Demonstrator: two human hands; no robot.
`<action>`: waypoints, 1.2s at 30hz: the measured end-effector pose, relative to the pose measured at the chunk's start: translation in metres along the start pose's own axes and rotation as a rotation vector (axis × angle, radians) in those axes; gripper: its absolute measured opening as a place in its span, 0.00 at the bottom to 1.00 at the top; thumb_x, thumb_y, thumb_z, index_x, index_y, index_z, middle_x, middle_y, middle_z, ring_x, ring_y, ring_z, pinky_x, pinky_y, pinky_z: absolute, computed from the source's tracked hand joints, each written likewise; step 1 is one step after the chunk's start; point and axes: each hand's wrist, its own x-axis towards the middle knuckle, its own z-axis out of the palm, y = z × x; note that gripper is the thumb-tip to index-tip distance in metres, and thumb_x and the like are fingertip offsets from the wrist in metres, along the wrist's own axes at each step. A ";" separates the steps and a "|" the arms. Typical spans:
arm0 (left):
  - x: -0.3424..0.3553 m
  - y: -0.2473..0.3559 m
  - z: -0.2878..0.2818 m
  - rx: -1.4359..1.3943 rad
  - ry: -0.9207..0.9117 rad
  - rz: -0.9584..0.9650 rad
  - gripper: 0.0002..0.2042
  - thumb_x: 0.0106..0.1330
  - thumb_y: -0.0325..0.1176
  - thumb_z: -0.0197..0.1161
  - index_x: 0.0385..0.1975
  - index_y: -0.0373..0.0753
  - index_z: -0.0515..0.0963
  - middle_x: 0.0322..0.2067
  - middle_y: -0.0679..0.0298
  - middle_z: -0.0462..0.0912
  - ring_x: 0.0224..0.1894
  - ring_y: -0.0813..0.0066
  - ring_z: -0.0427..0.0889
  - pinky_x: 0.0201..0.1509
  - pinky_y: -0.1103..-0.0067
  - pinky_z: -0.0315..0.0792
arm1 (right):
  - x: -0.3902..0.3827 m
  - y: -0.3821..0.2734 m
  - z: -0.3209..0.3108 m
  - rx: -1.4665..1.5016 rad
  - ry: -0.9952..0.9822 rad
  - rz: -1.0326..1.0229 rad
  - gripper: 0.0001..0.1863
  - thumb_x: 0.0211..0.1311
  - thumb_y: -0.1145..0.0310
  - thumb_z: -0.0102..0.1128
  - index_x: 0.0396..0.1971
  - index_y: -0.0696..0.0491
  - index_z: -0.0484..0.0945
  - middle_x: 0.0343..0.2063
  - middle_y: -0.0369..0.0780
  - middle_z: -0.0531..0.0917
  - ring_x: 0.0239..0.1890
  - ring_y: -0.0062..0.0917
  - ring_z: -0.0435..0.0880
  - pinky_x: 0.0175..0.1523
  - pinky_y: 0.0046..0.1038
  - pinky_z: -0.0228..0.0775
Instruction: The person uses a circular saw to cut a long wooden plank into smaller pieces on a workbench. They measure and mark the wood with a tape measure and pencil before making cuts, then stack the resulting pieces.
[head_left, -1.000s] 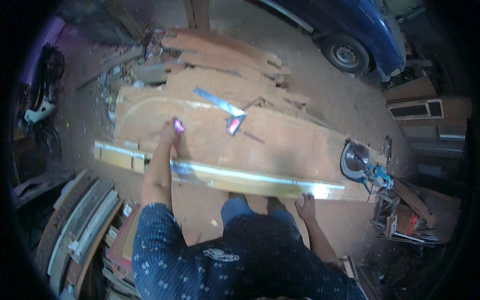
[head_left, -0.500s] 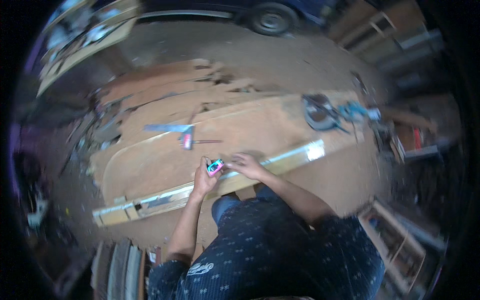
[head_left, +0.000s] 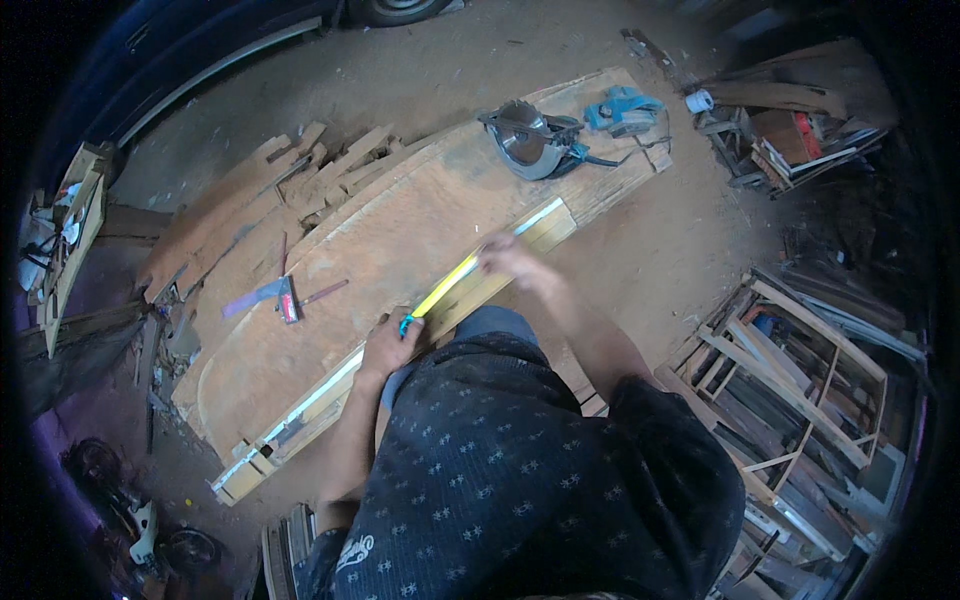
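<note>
A tape measure with a turquoise case is gripped in my left hand, just above the near edge of a large wooden board. From it a yellow tape blade runs up and right to my right hand, whose closed fingers hold its end, somewhat blurred. Beneath the blade lies a long pale wooden strip with a white upper edge. To the left on the board rest a square with a red-marked stock and a thin brown pencil-like stick.
A circular saw and a blue power planer sit at the board's far right. Broken wood sheets lie beyond it. Wooden frames are piled at right. A dark blue vehicle stands far left.
The yellow blade now stretches out of the tape measure, and my right hand has moved away from my left. The view has turned, so the board appears more slanted.
</note>
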 end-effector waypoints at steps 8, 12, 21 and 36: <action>0.022 -0.008 0.035 0.180 -0.095 -0.110 0.26 0.66 0.49 0.58 0.61 0.44 0.74 0.50 0.39 0.81 0.52 0.37 0.80 0.61 0.55 0.73 | 0.085 0.108 -0.248 -0.587 0.498 -0.088 0.17 0.66 0.63 0.64 0.48 0.59 0.84 0.38 0.40 0.87 0.40 0.23 0.81 0.47 0.30 0.73; 0.028 0.014 0.043 0.203 -0.094 -0.296 0.33 0.61 0.57 0.62 0.63 0.45 0.74 0.58 0.40 0.78 0.61 0.40 0.76 0.65 0.58 0.73 | 0.083 0.127 -0.262 -0.589 0.482 -0.108 0.20 0.66 0.59 0.64 0.47 0.62 0.83 0.40 0.45 0.87 0.44 0.28 0.82 0.51 0.32 0.72; -0.026 -0.076 0.064 0.272 0.005 -0.424 0.20 0.69 0.49 0.51 0.53 0.49 0.82 0.53 0.46 0.81 0.55 0.44 0.81 0.58 0.55 0.76 | 0.077 0.078 -0.203 -1.095 0.596 -0.340 0.18 0.66 0.69 0.62 0.52 0.64 0.81 0.47 0.54 0.86 0.50 0.43 0.85 0.58 0.36 0.73; -0.098 -0.174 0.031 0.178 0.096 -0.442 0.16 0.72 0.40 0.51 0.53 0.46 0.81 0.53 0.53 0.79 0.57 0.54 0.80 0.54 0.57 0.78 | 0.176 -0.405 0.543 -1.017 -0.106 -1.588 0.15 0.67 0.65 0.59 0.47 0.58 0.83 0.47 0.52 0.84 0.52 0.50 0.81 0.58 0.44 0.73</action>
